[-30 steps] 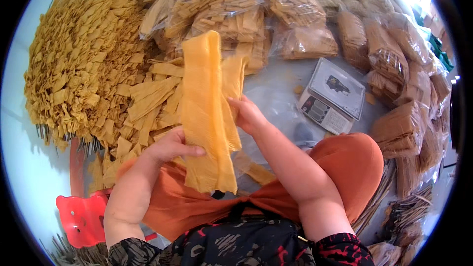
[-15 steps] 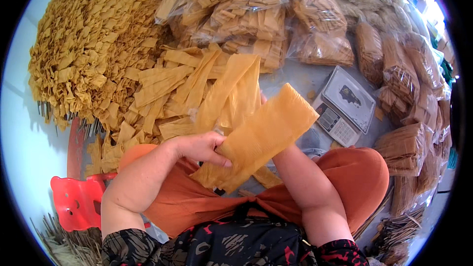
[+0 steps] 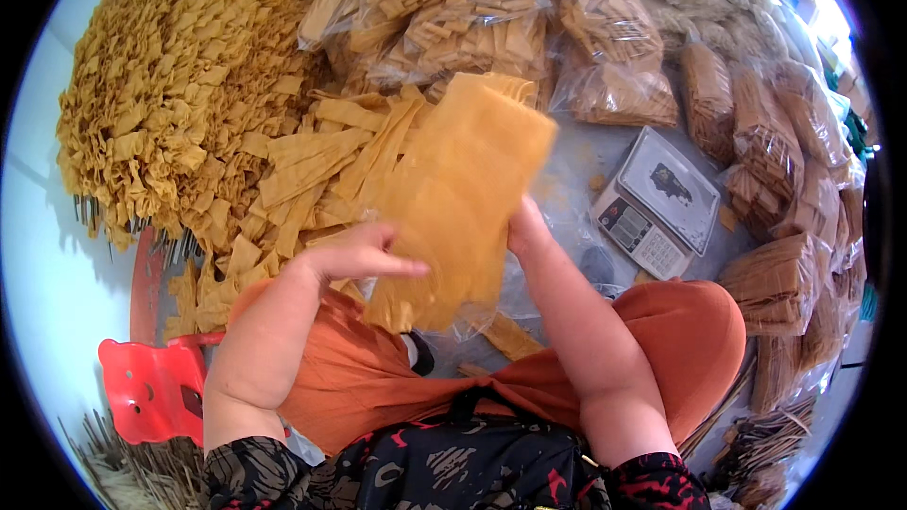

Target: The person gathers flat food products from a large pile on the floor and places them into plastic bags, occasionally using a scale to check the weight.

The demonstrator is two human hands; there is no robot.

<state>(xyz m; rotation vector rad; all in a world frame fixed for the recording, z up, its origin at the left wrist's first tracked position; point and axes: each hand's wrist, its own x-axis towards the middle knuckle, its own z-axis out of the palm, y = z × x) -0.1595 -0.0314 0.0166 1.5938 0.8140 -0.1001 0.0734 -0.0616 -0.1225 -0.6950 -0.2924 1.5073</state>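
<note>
A long stack of flat yellow dried sheets point(image 3: 463, 194) tilts up to the right above my lap, inside a thin clear plastic bag. My right hand point(image 3: 525, 227) grips the stack from its right side, fingers hidden behind it. My left hand point(image 3: 359, 255) rests against its lower left face with fingers stretched out flat. Beneath and to the left lies a loose heap of similar yellow strips point(image 3: 312, 170). My lap is covered in orange cloth point(image 3: 378, 387).
A large pile of crinkled yellow pieces point(image 3: 170, 94) fills the left. Clear bags of strips point(image 3: 453, 19) and bundled sticks point(image 3: 784, 283) line the back and right. A small digital scale point(image 3: 661, 203) sits right of the stack. A red plastic stool point(image 3: 151, 387) stands at lower left.
The stack swung from upright to lying low and slanted, and now it is raised again, tilted up to the right. My left hand shifted from its edge to its lower face.
</note>
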